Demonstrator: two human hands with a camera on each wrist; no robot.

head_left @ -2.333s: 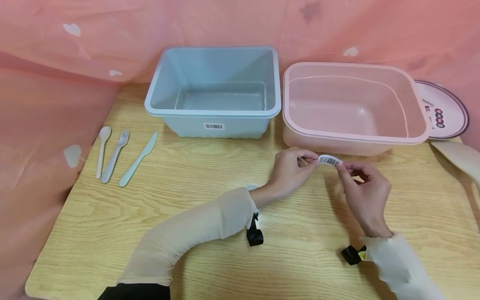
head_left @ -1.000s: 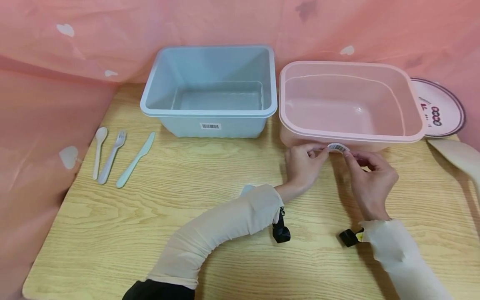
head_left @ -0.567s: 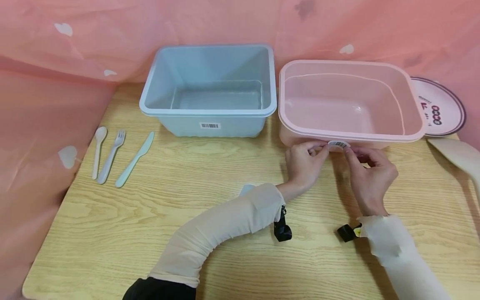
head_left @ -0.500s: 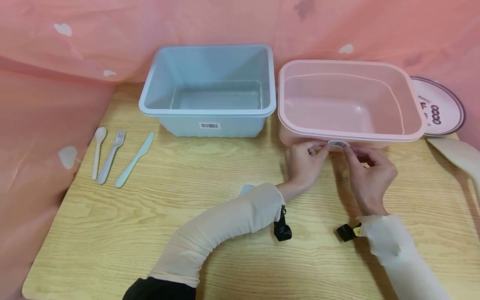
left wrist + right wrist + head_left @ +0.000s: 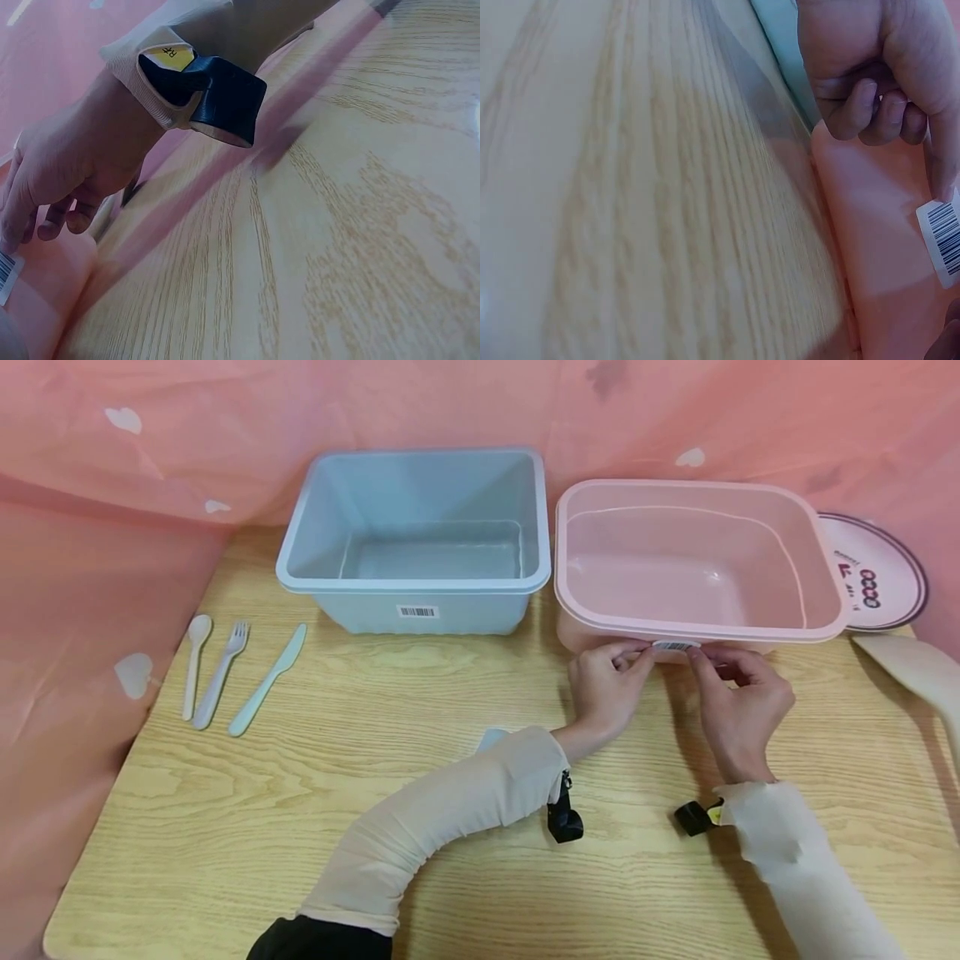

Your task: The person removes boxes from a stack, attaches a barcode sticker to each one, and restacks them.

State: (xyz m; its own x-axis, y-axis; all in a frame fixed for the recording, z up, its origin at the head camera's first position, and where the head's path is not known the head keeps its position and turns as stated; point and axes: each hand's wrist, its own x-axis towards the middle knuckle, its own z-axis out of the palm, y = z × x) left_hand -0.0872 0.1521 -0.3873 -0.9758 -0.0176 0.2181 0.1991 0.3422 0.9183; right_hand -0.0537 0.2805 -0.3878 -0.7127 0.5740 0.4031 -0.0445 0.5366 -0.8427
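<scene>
A white barcode label (image 5: 675, 645) lies nearly flat against the front wall of the pink plastic bin (image 5: 701, 632), just under the rim. My left hand (image 5: 606, 685) pinches its left end with thumb and index finger. At the right end, my right hand (image 5: 742, 706) does the same. The right wrist view shows the left index fingertip at a corner of the label (image 5: 945, 236), its other fingers curled. In the left wrist view, the right hand (image 5: 64, 176) reaches the label (image 5: 7, 274) at the frame's edge.
A blue bin (image 5: 412, 585) with its own barcode label (image 5: 417, 612) stands left. A spoon (image 5: 192, 672), fork (image 5: 220, 681) and knife (image 5: 264, 687) lie at far left. A round plate (image 5: 892, 581) and a beige spatula-like utensil (image 5: 922, 672) are at right. A pale blue piece (image 5: 491, 740) shows behind the left sleeve.
Both hands have moved forward with the label, from over the table to the pink bin's front wall. The label, bowed earlier, now looks almost straight.
</scene>
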